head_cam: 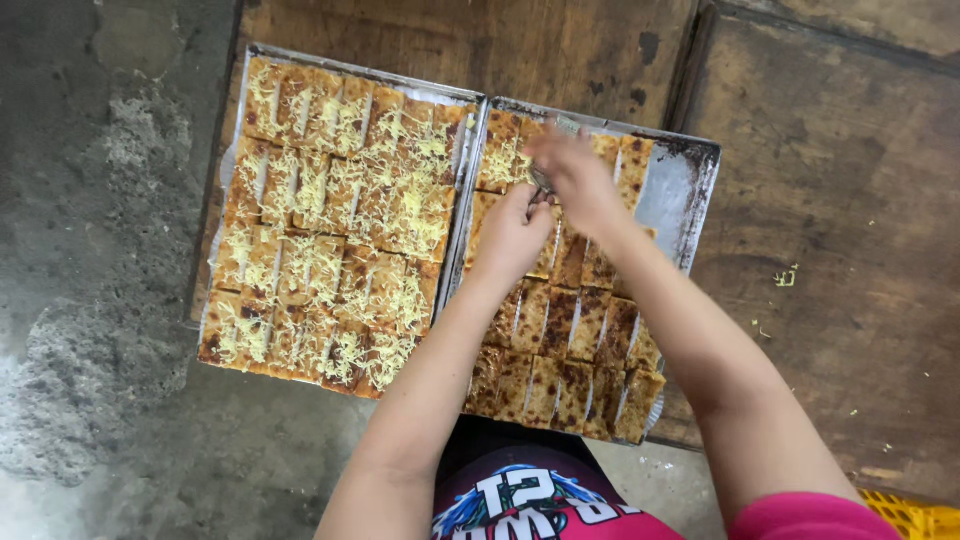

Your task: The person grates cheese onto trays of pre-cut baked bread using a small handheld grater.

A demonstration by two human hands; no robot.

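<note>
Hands are observed over the right baking tray (pixel 690 175), which sits on a worn wooden table (pixel 830 250). The left hand (pixel 512 232) is closed around a small pale object, apparently a piece of cheese, though its identity cannot be confirmed. The right hand (pixel 578 178) is blurred and is closed on a small metal grater (pixel 545 178), held just above the left hand. Cut rectangular pastry pieces (pixel 570 350) fill the right tray; those nearest the person are seen bare and browned, while a few at the far left corner carry shredded cheese (pixel 498 155). The left baking tray (pixel 345 68) lies touching the right one, and its pieces are covered with grated cheese throughout. Cheese scraps (pixel 786 277) are noted on the table to the right. A yellow crate (pixel 915 517) is partly visible at the lower right corner.
</note>
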